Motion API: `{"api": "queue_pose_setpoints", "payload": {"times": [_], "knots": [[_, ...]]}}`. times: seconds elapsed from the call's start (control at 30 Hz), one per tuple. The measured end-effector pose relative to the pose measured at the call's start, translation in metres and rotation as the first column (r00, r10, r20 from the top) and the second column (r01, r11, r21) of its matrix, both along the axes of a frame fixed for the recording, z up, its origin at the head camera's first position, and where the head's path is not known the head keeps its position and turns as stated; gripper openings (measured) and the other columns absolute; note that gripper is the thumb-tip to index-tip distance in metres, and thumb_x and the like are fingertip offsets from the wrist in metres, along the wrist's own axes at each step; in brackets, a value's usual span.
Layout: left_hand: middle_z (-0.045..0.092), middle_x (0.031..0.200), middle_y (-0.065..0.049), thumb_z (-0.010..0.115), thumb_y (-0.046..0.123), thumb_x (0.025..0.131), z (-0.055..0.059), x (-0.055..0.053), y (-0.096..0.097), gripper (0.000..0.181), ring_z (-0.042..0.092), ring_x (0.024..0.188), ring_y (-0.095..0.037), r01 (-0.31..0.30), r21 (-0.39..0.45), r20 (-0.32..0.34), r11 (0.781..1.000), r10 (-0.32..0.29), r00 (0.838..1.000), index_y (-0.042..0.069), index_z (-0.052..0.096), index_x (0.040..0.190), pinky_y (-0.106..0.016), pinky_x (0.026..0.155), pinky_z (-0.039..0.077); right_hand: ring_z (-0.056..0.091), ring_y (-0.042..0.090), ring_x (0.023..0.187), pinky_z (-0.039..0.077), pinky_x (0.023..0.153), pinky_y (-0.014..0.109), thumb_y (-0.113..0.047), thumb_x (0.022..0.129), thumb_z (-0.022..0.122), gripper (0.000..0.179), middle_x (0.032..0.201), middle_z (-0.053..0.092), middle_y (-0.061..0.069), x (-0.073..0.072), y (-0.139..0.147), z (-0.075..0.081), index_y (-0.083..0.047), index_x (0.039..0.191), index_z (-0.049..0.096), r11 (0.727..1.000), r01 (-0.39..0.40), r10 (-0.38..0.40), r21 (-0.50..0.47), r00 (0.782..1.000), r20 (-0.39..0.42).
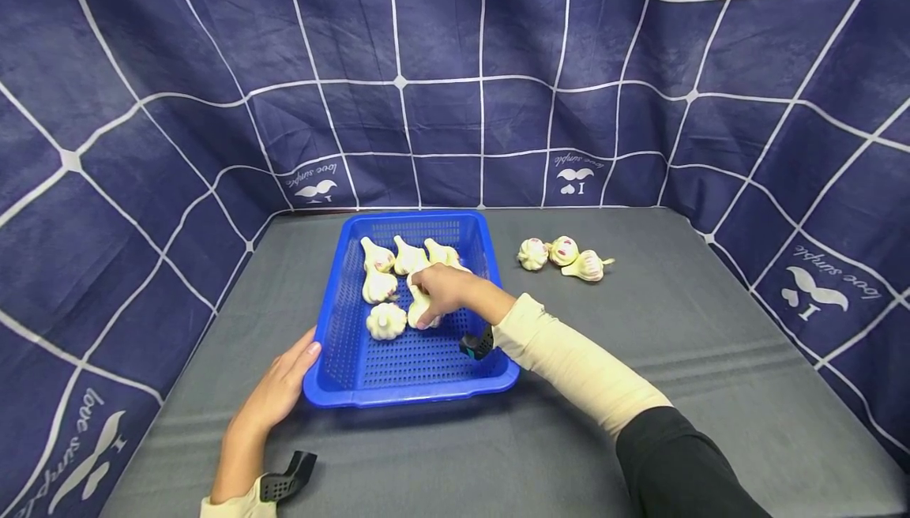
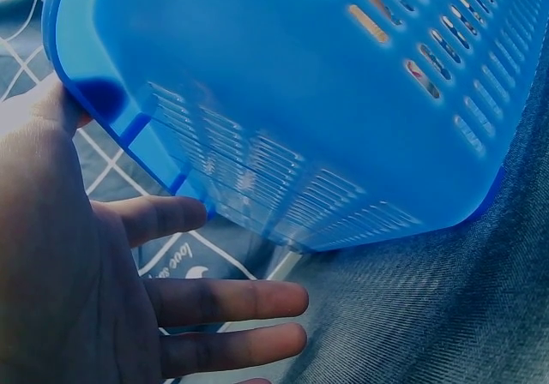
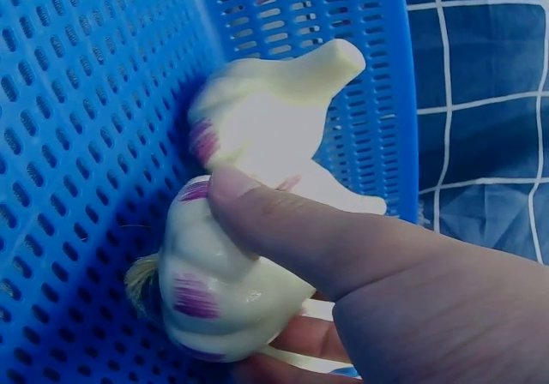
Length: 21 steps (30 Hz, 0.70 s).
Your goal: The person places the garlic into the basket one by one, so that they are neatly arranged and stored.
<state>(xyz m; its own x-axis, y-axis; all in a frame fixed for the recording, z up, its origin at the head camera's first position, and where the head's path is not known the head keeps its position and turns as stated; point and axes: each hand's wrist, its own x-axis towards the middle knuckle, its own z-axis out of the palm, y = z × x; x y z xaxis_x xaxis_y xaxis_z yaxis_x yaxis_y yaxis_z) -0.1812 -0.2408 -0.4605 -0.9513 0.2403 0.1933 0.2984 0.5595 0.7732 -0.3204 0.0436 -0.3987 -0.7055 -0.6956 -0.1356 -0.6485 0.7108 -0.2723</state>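
A blue plastic basket point(image 1: 412, 393) with slotted walls holds several garlic bulbs, one of them a round bulb point(image 1: 386, 321) near its left side. Reaching inside, my right hand point(image 1: 446, 290) pinches a white garlic bulb point(image 3: 236, 285) with purple streaks, its thumb on top and fingers below. Right beside that bulb lies another garlic bulb point(image 3: 266, 101) with a thick stem, against the slotted wall. At the basket's front left corner, my left hand point(image 1: 280, 384) touches the rim from outside. In the left wrist view its fingers point(image 2: 232, 303) are straight and spread.
To the right of the basket, three garlic bulbs point(image 1: 564, 251) lie close together on the grey cloth surface point(image 1: 682, 313). A dark blue checked curtain point(image 1: 441, 123) stands behind and along both sides. Each wrist wears a black camera mount point(image 1: 287, 477).
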Motion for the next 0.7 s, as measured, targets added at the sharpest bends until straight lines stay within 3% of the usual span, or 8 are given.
{"api": "queue_pose_setpoints", "payload": {"times": [0.27,0.4,0.53,0.7], "knots": [[0.044,0.147,-0.025,0.033,0.029,0.108,-0.0001,0.0007,-0.0002,0.054,0.041,0.134,-0.044,-0.006,-0.007,-0.003,1.000,0.006,1.000,-0.005,0.037,0.149,-0.010,0.102,0.023,0.043,0.010,0.064,0.037,0.061,0.025,-0.032,0.069,0.091,0.043,0.068,0.049,-0.006,0.0014,0.0020,0.0039,-0.011,0.086,0.058,0.999,-0.003,0.003,-0.049,1.000,0.009],[0.043,0.147,-0.025,0.032,0.030,0.108,-0.0007,0.0008,-0.0004,0.054,0.040,0.134,-0.045,-0.006,-0.010,0.002,1.000,0.006,1.000,-0.005,0.036,0.149,-0.012,0.103,0.024,0.047,0.012,0.069,0.045,0.068,0.028,-0.033,0.069,0.091,0.052,0.071,0.053,-0.004,0.0014,0.0034,0.0052,-0.004,0.104,0.065,0.998,0.002,-0.003,-0.062,1.000,-0.028],[0.042,0.148,-0.026,0.032,0.030,0.108,-0.0003,0.0006,-0.0005,0.055,0.039,0.135,-0.046,-0.009,-0.012,0.004,1.000,0.009,1.000,-0.006,0.036,0.149,-0.012,0.103,0.023,0.054,0.013,0.077,0.050,0.082,0.032,-0.035,0.072,0.089,0.067,0.082,0.063,0.000,0.0003,0.0045,0.0065,-0.003,0.123,0.061,0.998,0.016,-0.019,-0.061,0.999,-0.045],[0.043,0.147,-0.026,0.033,0.030,0.108,0.0000,0.0005,-0.0002,0.054,0.040,0.135,-0.045,-0.009,-0.008,-0.002,1.000,0.009,1.000,-0.006,0.036,0.149,-0.009,0.101,0.022,0.060,0.016,0.079,0.051,0.079,0.033,-0.037,0.078,0.085,0.065,0.082,0.066,0.003,-0.0001,0.0066,0.0098,-0.004,0.127,0.058,0.997,0.040,-0.042,-0.069,0.999,-0.032]]}}
